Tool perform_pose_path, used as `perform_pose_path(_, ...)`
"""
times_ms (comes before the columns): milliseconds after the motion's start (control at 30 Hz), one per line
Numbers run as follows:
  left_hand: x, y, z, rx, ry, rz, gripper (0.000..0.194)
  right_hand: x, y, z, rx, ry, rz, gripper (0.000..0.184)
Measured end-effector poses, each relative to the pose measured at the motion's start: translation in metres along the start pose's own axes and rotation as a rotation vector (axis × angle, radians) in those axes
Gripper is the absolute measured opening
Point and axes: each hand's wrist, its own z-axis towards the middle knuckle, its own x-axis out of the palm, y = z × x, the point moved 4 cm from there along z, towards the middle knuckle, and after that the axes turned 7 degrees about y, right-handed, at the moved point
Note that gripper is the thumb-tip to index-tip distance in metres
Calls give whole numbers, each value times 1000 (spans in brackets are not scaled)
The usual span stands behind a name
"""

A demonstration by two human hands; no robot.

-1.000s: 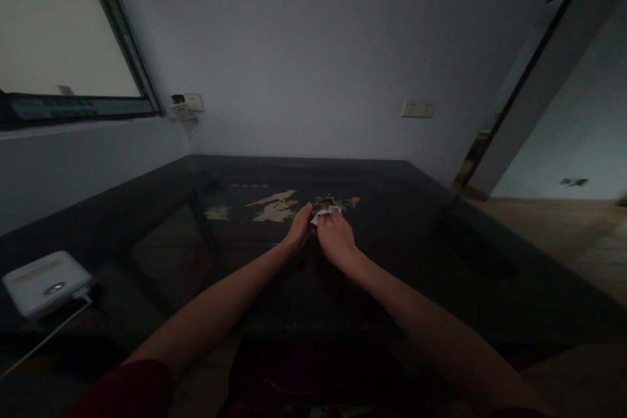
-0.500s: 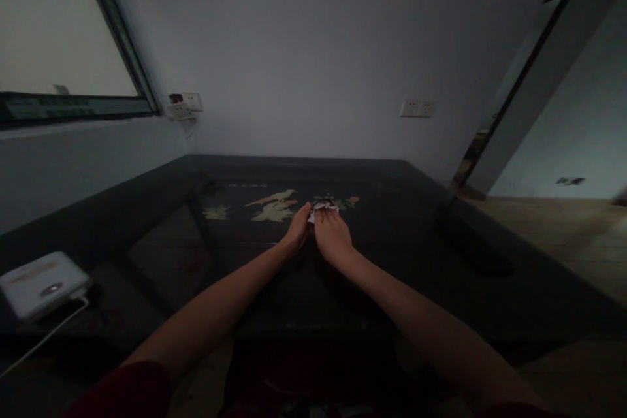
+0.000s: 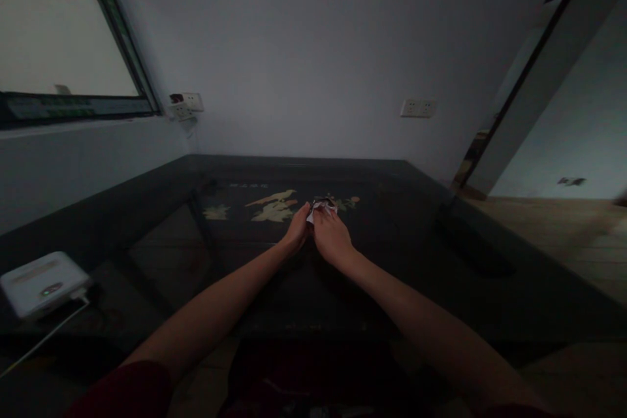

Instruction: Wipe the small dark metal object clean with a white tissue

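Note:
Both hands meet above the middle of the dark table. My right hand (image 3: pixel 333 235) has its fingers pressed on a crumpled white tissue or cloth (image 3: pixel 323 210). Beneath and just beyond the white piece shows a small dark thing with a curved, shiny rim (image 3: pixel 322 200); its kind is too dim to make out. My left hand (image 3: pixel 296 230) is closed at the left side of this dark thing, its thumb upward along the edge. Most of the left fingers are hidden behind the palm and the right hand.
The glossy dark table (image 3: pixel 392 209) bears a printed bird picture (image 3: pixel 273 206). On the left sits a white box (image 3: pixel 46 284) with a white cable (image 3: pixel 44 343). A long dark object (image 3: pixel 475 245) lies at right. Wall sockets (image 3: pixel 418 108) are behind, a window (image 3: pixel 63 32) at upper left.
My right fingers have shifted slightly and bent over the white piece, which is now crumpled differently. The dark rim has tilted a little. My arms are nearly in the same place.

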Motion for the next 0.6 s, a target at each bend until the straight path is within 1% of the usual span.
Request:
perform_pose_path(67,0,1,-1,-13,3,20,34,-1,1,0,49,13,-47,44)
perform_pose_path(133,0,1,-1,-10,-6,42,34,-3,2,0,68,29,-88,43)
perform_pose_path(300,2,-1,-2,39,-1,54,35,-12,2,-3,51,88,-115,35)
perform_pose_path(467,5,-2,-4,37,0,64,33,-22,-2,-6,97,134,-40,31)
perform_pose_path(600,7,-4,-7,40,10,96,32,-24,-11,-6,156,151,102,30)
